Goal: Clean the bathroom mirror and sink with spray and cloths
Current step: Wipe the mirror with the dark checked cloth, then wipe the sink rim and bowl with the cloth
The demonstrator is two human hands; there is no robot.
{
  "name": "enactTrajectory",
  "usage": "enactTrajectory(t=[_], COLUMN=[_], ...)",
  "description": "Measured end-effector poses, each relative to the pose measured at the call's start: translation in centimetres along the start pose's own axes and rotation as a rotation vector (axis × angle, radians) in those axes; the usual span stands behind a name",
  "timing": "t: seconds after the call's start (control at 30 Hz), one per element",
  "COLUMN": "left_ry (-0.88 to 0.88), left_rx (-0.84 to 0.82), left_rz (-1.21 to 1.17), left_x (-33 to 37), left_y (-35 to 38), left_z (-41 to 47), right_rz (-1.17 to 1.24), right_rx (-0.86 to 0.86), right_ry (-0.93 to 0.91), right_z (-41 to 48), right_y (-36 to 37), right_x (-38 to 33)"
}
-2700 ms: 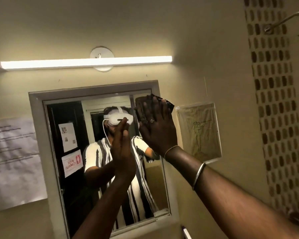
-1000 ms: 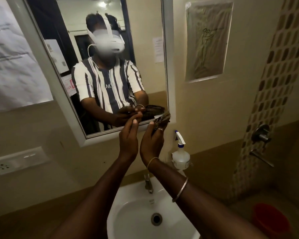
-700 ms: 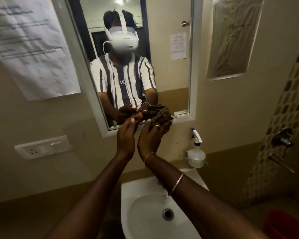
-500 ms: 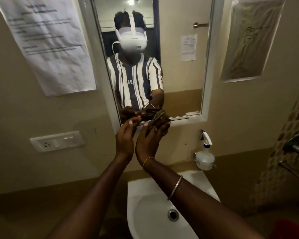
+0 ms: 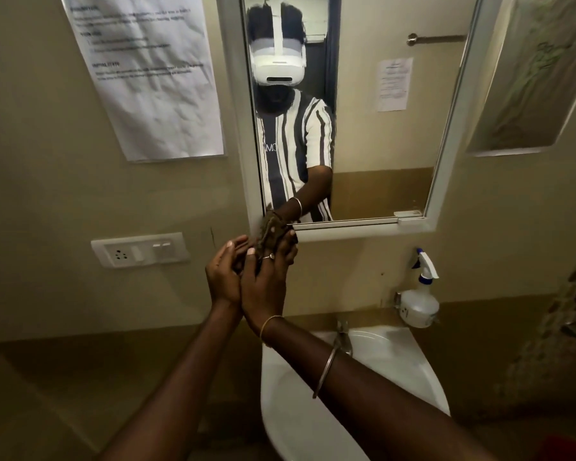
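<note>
Two hands are up at the bottom left corner of the mirror (image 5: 379, 128). The right hand (image 5: 267, 277) holds a dark cloth (image 5: 272, 231) & pushes it on the white frame, right at that corner. Its fingers are curled round the cloth, w/ a ring on one finger. The left hand (image 5: 223, 277) sits just beside the right hand, touching it at the palm. Its fingers are close together & bent a bit toward the cloth; can't tell if they touch the cloth. The right arm has a thin band at the wrist & a bangle lower down.

Under the arms is the white sink (image 5: 396, 361), w/ a tap (image 5: 343, 337) at its back edge. A spray bottle (image 5: 419, 301) stands at the sink's back right corner, near the wall, well apart from both hands. A paper sheet (image 5: 147, 78) hangs on the wall left of the mirror. A white switch plate (image 5: 140, 249) is below it, left of the hands.
</note>
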State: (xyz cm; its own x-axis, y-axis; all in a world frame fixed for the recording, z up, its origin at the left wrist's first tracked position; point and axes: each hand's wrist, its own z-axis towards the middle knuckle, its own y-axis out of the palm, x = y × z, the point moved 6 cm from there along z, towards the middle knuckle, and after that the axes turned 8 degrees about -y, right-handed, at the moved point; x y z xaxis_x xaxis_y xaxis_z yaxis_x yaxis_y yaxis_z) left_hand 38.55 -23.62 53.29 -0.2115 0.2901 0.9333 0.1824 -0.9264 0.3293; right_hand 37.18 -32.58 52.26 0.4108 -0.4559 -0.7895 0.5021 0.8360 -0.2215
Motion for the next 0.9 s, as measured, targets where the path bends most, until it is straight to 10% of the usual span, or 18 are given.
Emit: enactTrajectory(t=[0.37,0.9], left_ry=[-0.261,-1.015], left_rx=[-0.020,-0.024], left_rz=[-0.038,-0.271], left_x=[-6.2,-26.3], left_y=[-1.7,2.8], left_z=[-1.5,-15.7], right_rz=[0.004,0.192], right_rx=[-0.296,-0.458], right_ry=[-0.161,0.447], right_z=[-2.8,-17.0], right_y=[1.1,-9.4], right_x=[2.5,22.0])
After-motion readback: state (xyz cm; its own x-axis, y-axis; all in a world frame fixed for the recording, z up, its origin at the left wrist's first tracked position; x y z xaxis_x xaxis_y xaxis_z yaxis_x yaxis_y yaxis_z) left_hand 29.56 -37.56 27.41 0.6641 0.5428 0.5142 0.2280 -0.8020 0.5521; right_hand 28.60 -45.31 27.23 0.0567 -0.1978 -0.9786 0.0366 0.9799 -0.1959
